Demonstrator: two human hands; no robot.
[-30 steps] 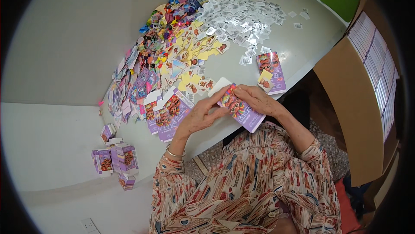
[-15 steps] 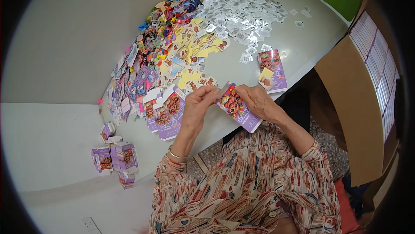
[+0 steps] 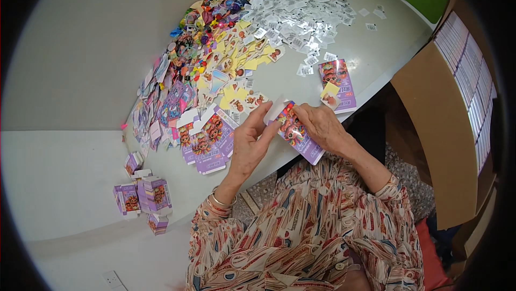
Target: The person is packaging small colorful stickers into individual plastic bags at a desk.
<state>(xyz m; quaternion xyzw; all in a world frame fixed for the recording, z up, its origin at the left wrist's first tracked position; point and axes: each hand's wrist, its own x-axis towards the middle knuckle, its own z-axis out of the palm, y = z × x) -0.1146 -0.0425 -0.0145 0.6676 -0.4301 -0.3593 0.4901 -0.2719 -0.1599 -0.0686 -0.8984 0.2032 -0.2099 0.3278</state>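
A small purple carton [image 3: 305,145] with a colourful cartoon print is held at the table's front edge, its white end flap folded out at the top. My right hand [image 3: 324,128] is closed on its right side, thumb near the printed top. At the upper left edge, beside the flap, my left hand [image 3: 251,143] grips the same carton, thumb in front and fingers partly hidden behind. Left of that hand lie several flat purple cartons [image 3: 210,143], overlapping. Another purple carton [image 3: 346,97] lies to the right, a yellow-backed sticker card [image 3: 330,96] on top.
Beyond my hands are piles of clear barcode stickers [image 3: 301,17], yellow sticker cards [image 3: 236,57] and small colourful trinkets in bags [image 3: 174,97]. Several formed purple boxes [image 3: 153,193] stand at left. A cardboard box [image 3: 435,130] full of stacked packs is on the right.
My left hand has shifted from pinching the flap's corner to gripping the carton's upper left edge, its thumb now lower on the front. The right hand stays on the carton.
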